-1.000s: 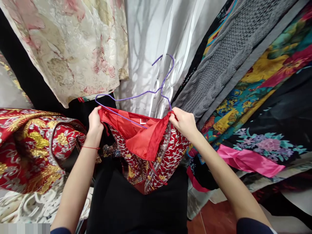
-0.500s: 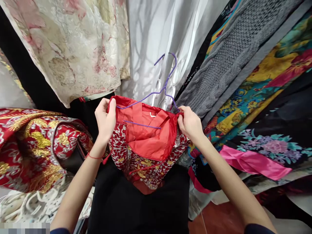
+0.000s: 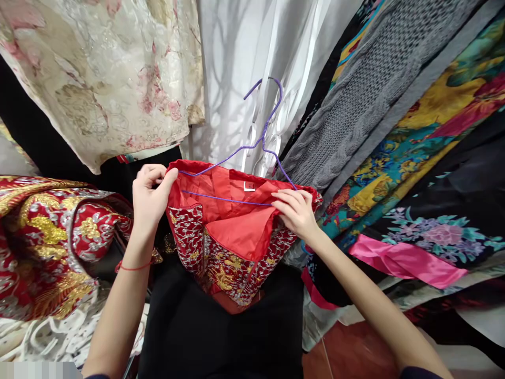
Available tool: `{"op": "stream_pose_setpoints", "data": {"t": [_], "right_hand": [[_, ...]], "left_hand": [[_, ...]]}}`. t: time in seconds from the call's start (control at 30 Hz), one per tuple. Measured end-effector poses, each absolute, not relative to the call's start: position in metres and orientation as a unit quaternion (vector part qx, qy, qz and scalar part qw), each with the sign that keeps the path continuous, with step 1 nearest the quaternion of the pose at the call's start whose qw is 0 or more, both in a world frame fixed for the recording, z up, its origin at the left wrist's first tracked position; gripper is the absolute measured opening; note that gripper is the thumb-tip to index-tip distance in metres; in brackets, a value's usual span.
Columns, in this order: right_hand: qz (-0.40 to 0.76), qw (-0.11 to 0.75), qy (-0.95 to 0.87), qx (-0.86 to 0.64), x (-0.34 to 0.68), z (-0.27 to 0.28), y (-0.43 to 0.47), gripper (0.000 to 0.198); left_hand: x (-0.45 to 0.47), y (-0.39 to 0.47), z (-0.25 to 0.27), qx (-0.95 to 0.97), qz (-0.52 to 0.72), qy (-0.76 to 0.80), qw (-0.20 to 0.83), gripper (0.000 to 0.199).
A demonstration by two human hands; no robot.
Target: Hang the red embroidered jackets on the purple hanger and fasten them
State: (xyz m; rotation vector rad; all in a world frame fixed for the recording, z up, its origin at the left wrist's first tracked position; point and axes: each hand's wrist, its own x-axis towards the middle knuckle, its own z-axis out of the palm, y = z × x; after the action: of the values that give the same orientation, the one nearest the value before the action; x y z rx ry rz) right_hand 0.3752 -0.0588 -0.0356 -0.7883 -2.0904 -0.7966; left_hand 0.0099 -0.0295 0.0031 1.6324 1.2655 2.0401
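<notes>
A red brocade garment [image 3: 232,268] with silver and gold embroidery and a plain red lining hangs in front of me. Inside its opening sits a purple wire hanger [image 3: 263,141], hook upward, its lower bar lying across the lining. My left hand [image 3: 152,195] pinches the garment's upper left edge near one end of the hanger. My right hand [image 3: 298,210] is closed over the upper right edge, fingertips on the front fold beside the hanger's bar; its thumb is hidden. A small white label shows on the inside at the back.
Another red and gold embroidered garment [image 3: 51,237] lies at left, above a pile of white hangers [image 3: 51,337]. A cream floral cloth [image 3: 130,79] hangs upper left. A grey knit [image 3: 379,79] and floral clothes [image 3: 394,168] hang at right. Behind is a white curtain [image 3: 229,63].
My left hand has moved slightly left with its edge of the garment. My right hand has shifted its fingers onto the front fold, and the opening is spread wider. The hanger sits slightly further left.
</notes>
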Motion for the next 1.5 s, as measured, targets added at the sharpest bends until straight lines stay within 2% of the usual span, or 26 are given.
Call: {"op": "stream_pose_setpoints", "data": {"t": [0.07,0.13,0.2,0.27,0.47,0.53,0.6,0.7,0.73,0.8,0.93,1.17,1.33,1.5], "right_hand": [[-0.234,0.493,-0.762,-0.350,0.366,-0.028,-0.059,0.021],[-0.190,0.571,-0.700,-0.384,0.357,-0.017,-0.060,0.021],[-0.182,0.583,-0.690,-0.388,0.351,-0.009,-0.058,0.019],[-0.202,0.528,-0.737,-0.371,0.347,-0.004,-0.054,0.026],[-0.309,0.173,-0.885,-0.301,0.331,-0.011,-0.047,0.054],[-0.313,0.125,-0.900,-0.276,0.317,-0.017,-0.047,0.060],[-0.304,0.126,-0.909,-0.254,0.298,-0.023,-0.046,0.051],[-0.252,0.122,-0.930,-0.237,0.265,-0.025,-0.040,0.027],[-0.233,0.118,-0.934,-0.245,0.256,-0.022,-0.037,0.027],[-0.214,0.137,-0.920,-0.298,0.240,-0.009,-0.031,0.034],[-0.218,0.237,-0.842,-0.433,0.225,0.030,-0.024,0.050],[-0.236,0.183,-0.867,-0.399,0.210,0.045,-0.028,0.071],[-0.252,0.189,-0.866,-0.388,0.198,0.044,-0.025,0.040],[-0.273,0.179,-0.866,-0.379,0.195,0.045,-0.022,0.030]], "left_hand": [[0.009,-0.027,0.004,0.555,0.720,0.407,0.088,0.029],[0.011,-0.025,0.005,0.522,0.744,0.374,0.185,0.032],[0.014,-0.026,0.008,0.469,0.752,0.346,0.306,0.034],[0.018,-0.027,0.011,0.434,0.754,0.335,0.361,0.034],[0.020,-0.030,0.014,0.435,0.746,0.338,0.374,0.034],[0.019,-0.030,0.013,0.453,0.728,0.352,0.376,0.034],[0.019,-0.031,0.012,0.469,0.714,0.363,0.373,0.034],[0.019,-0.033,0.013,0.476,0.705,0.373,0.370,0.031],[0.019,-0.034,0.014,0.474,0.705,0.375,0.371,0.030],[0.018,-0.036,0.014,0.471,0.702,0.381,0.375,0.029],[0.019,-0.040,0.015,0.477,0.690,0.395,0.374,0.034],[0.031,-0.041,0.015,0.476,0.698,0.364,0.393,0.041],[0.028,-0.043,0.012,0.488,0.695,0.365,0.381,0.041],[0.026,-0.044,0.009,0.527,0.692,0.362,0.336,0.037]]}}
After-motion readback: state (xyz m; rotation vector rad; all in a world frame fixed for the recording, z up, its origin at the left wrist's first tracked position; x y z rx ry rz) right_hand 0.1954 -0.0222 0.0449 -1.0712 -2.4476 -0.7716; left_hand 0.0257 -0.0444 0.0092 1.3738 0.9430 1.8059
